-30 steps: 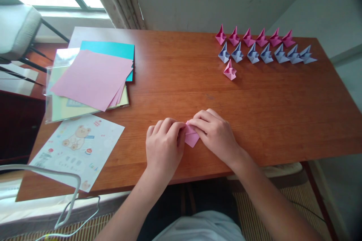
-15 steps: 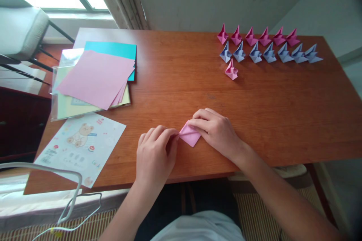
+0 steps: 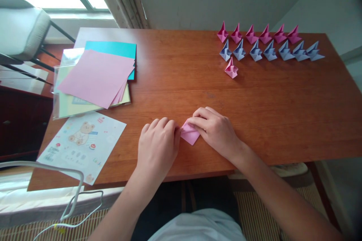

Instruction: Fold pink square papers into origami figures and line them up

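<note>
A small folded pink paper (image 3: 190, 134) lies on the wooden table (image 3: 271, 101) near its front edge. My left hand (image 3: 158, 147) has its fingers curled and pinches the paper's left corner. My right hand (image 3: 216, 130) lies over the paper's right side, fingertips pressed down on its upper edge. Most of the paper's right half is hidden under those fingers.
At the back right stand a row of folded pink figures (image 3: 256, 34), a row of blue ones (image 3: 268, 51) and one lone pink figure (image 3: 231, 69). A stack of coloured sheets (image 3: 96, 77) and a printed bear sheet (image 3: 82, 145) lie at the left. A white cable (image 3: 70, 203) hangs below the table edge.
My left hand drew back to the left, baring more of the pink paper, then closed in on its corner again. My right hand barely moved.
</note>
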Tool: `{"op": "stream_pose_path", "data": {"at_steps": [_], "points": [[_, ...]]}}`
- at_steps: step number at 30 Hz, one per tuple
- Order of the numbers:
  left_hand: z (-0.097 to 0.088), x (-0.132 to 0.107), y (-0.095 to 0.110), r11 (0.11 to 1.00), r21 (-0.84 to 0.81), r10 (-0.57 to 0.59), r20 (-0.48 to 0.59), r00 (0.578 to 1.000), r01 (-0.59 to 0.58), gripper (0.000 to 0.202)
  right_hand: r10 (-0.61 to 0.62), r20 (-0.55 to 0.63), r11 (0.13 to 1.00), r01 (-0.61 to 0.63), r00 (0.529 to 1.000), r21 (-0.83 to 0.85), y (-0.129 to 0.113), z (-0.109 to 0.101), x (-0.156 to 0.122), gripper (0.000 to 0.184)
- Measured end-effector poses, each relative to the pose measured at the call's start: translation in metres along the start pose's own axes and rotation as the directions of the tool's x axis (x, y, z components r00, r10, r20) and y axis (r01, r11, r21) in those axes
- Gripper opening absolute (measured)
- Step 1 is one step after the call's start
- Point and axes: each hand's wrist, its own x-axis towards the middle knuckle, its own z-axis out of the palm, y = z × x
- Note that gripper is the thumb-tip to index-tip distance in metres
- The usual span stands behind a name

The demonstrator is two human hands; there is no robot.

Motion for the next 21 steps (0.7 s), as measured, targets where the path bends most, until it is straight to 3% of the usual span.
{"op": "stream_pose_path", "data": {"at_steps": [4, 8, 11, 13, 21], "points": [[0.005, -0.005, 0.004, 0.994, 0.107, 0.032, -0.056, 0.998, -0.026, 0.019, 0.011, -0.015, 1.0, -0.011, 1.0, -0.002, -0.001, 0.001, -0.001, 0.016], [0.007, -0.014, 0.01, 0.992, 0.106, 0.079, -0.157, 0.985, -0.063, 0.013, 0.011, 0.0, 1.0, -0.011, 1.0, 0.011, -0.001, -0.002, 0.002, 0.017], [0.013, -0.028, 0.02, 0.973, 0.034, 0.23, -0.248, 0.941, -0.229, 0.03, 0.003, 0.033, 0.999, -0.004, 0.999, 0.049, 0.001, -0.005, 0.006, 0.016], [0.018, -0.039, 0.029, 0.952, 0.012, 0.3, -0.247, 0.922, -0.306, 0.04, -0.003, 0.064, 0.997, -0.002, 0.998, 0.083, 0.004, -0.007, 0.009, 0.015], [0.029, -0.051, 0.052, 0.979, 0.018, 0.203, -0.171, 0.964, -0.203, 0.06, 0.002, 0.105, 0.993, -0.014, 0.994, 0.113, 0.007, -0.009, 0.013, 0.014]]}}
